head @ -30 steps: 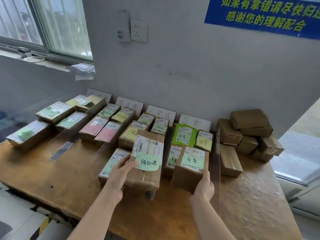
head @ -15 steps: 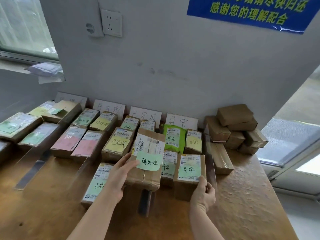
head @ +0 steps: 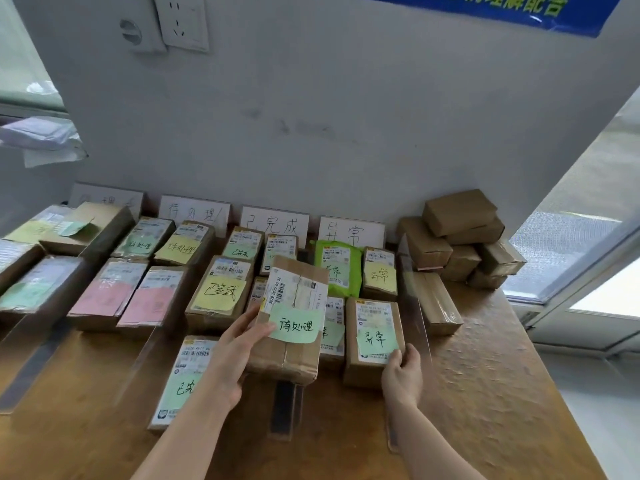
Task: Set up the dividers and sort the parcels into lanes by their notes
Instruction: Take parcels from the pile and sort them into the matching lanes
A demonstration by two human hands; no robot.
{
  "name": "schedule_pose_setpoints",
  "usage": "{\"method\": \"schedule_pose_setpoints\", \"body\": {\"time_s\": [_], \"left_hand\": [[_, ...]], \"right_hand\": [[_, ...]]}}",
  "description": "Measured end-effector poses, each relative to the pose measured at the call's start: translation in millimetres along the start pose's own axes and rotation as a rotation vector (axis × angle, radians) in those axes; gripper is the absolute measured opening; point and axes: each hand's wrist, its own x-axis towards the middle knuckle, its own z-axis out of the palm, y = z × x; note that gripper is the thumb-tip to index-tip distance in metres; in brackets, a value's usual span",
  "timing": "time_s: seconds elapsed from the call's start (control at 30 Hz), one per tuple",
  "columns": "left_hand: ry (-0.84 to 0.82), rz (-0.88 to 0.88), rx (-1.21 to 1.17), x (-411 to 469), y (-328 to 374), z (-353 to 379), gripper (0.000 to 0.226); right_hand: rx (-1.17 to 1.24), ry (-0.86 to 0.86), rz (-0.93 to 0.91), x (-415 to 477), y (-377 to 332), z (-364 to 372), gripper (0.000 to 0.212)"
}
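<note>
Head cam: L hand (head: 230, 355) grip clamps raised parcel (head: 291, 358), R hand (head: 401, 374) grip clamps front-right parcel (head: 374, 327).

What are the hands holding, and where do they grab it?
The left hand grips the raised brown parcel by its left side. The right hand pinches the near right corner of a smaller parcel lying on the table.
</note>
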Motion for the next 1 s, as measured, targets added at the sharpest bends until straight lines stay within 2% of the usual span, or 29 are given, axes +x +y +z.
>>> {"method": "schedule_pose_setpoints", "body": {"time_s": [0.13,0.2,0.3,0.4,0.7,0.77,0.83,0.9,0.97,1.0], "left_hand": [[-0.016,0.003,0.003,6,4,4,0.049],[-0.015,0.008,0.005,9,5,6,0.05],[-0.013,0.019,0.003,12,7,8,0.05],[-0.01,0.023,0.001,12,8,10,0.048],[0.009,0.035,-0.018,10,7,14,0.047],[0.011,0.046,-0.028,8,6,15,0.048],[0.014,0.06,-0.04,6,6,16,0.049],[0.023,0.073,-0.061,4,5,16,0.05],[0.035,0.086,-0.09,1,5,17,0.052],[0.039,0.095,-0.104,0,5,17,0.054]], "right_hand": [[-0.473,-0.089,-0.214,-12,-7,2,0.102],[-0.671,-0.152,-0.283,-15,-11,3,0.115],[-0.777,-0.178,-0.298,-12,-14,3,0.111],[-0.754,-0.15,-0.317,-6,-18,2,0.104],[-0.834,-0.178,-0.355,5,-26,5,0.107],[-0.779,-0.158,-0.421,4,-27,5,0.101],[-0.616,-0.147,-0.529,-3,-37,4,0.08],[-0.398,-0.218,-0.587,-14,-53,5,0.061],[-0.153,-0.379,-0.541,-29,-72,7,0.063],[-0.036,-0.463,-0.502,-37,-80,9,0.075]]}}
